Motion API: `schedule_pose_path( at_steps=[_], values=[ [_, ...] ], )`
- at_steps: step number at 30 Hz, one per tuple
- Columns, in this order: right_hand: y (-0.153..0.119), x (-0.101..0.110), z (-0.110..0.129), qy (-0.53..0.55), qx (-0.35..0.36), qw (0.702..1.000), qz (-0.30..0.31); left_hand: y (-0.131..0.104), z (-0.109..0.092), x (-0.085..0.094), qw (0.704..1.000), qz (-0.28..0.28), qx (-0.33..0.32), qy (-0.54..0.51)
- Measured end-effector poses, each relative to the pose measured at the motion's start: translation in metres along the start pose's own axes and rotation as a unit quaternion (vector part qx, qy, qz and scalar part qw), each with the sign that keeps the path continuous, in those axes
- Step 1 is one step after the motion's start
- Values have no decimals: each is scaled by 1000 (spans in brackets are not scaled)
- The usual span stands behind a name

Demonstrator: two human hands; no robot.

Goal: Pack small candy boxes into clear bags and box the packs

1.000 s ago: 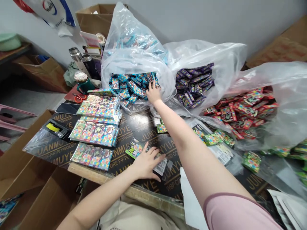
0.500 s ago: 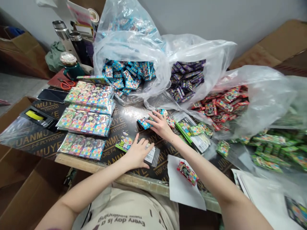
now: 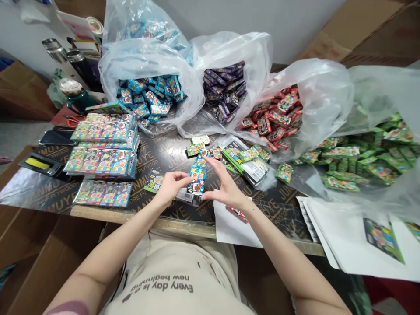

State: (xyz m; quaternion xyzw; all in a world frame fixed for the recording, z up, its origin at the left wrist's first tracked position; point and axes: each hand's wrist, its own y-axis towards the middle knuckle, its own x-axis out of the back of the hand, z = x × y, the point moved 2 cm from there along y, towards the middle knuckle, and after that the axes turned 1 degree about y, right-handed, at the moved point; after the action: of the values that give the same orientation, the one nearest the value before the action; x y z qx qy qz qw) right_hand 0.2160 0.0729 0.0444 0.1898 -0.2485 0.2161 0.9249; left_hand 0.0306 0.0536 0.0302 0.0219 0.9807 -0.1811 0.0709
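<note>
A blue packet [image 3: 197, 178] stands out in the middle of the table, above a clear sleeve with a green header card [image 3: 152, 182]. My left hand [image 3: 175, 186] pinches the left edge of this packet, thumb and fingertips together. On its right side, my right hand [image 3: 226, 186] has thumb and fingers spread around the packet; whether they touch it is unclear. Just beyond lie small green packets [image 3: 193, 150] and a red one [image 3: 215, 153], partly behind my right fingers.
Plastic bags of blue [image 3: 157, 98], purple [image 3: 225, 87], red [image 3: 278, 116] and green packets [image 3: 377, 157] line the back and right. Stacked filled sleeves [image 3: 100, 162] stand left. White paper [image 3: 229, 229] overhangs the front edge.
My left hand has lifted off the clear sleeve and closed on the blue packet. My right hand has come nearer, its fingers opened wide. The view has shifted to the right.
</note>
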Motion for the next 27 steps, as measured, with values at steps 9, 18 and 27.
schedule_pose_path(
  at_steps=[9, 18, 27],
  values=[
    [-22, -14, 2, -171, 21, 981, -86, -11, 9, -16, 999, 21, 23, -44],
    [-35, -10, 13, -155, 15, 987, -29, -4, 7, -1, 998, -28, 16, -58],
    [-39, -30, 22, -221, 60, 973, -38, -13, 20, -16, 994, -6, 40, -102]
  ],
)
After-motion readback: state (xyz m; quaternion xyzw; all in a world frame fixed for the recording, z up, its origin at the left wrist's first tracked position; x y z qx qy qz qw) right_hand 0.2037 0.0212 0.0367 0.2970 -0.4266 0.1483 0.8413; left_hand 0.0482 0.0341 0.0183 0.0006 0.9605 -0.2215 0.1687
